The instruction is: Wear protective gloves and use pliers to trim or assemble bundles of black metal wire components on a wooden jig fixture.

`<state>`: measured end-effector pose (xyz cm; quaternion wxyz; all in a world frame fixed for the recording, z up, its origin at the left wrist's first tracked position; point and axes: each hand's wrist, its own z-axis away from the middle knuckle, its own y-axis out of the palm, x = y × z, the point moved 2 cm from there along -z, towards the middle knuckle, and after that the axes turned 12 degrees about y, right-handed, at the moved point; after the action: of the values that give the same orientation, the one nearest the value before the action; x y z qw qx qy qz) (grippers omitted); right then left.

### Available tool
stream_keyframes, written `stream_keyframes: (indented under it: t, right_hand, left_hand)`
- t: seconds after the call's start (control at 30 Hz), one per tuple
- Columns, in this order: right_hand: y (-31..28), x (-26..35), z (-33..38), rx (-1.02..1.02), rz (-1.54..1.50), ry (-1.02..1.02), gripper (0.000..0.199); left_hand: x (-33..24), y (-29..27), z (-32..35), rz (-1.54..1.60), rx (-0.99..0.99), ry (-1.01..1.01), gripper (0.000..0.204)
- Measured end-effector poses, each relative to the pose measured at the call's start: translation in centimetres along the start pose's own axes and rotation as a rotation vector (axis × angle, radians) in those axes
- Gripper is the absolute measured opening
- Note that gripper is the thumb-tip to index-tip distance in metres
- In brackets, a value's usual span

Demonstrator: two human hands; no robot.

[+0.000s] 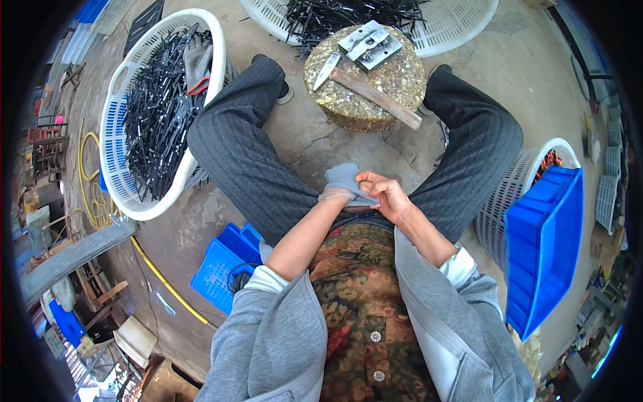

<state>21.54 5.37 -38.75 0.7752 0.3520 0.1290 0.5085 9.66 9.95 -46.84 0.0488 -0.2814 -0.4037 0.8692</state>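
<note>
Over my lap, my left hand (337, 185) is covered by a thin grey glove (345, 175), with the bare wrist showing below it. Its fingers are hidden inside the cloth. My bare right hand (389, 196) pinches the loose edge of that glove between thumb and fingers. In front of my knees stands a round stump (321, 100). On it lie a hammer with a wooden handle (379, 99) and a pointed metal head (327, 72), and a grey metal block (370, 45) with holes.
At left, a white basket (107, 154) holds many black strips and another grey glove (196, 63) with a red cuff. Another white basket (462, 30) of strips stands beyond the stump. Blue bins (546, 248) lean at right; blue trays (224, 264) and a yellow hose (161, 271) lie at left.
</note>
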Motion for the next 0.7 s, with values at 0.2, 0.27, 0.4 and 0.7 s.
stream_keyframes:
  t: [0.2,0.27,0.4,0.7]
  right_hand:
    - [0.7,0.7,-0.8,-0.217,0.805,-0.331,0.039]
    - [3.7,2.4,0.9,-0.546,1.454,-0.575,0.035]
    - [3.3,2.1,-0.6,-0.467,1.618,-0.752,0.031]
    - [6.9,0.7,-4.6,-0.12,1.77,-0.939,0.01]
  left_hand:
    - [-1.4,1.0,0.9,0.291,-0.121,0.108,0.021]
    - [-1.7,1.8,1.6,0.366,-0.199,0.182,0.022]
    - [-2.3,3.8,0.5,-0.078,-0.431,0.187,0.016]
    - [-3.5,1.0,0.4,-0.321,-0.186,-0.905,0.019]
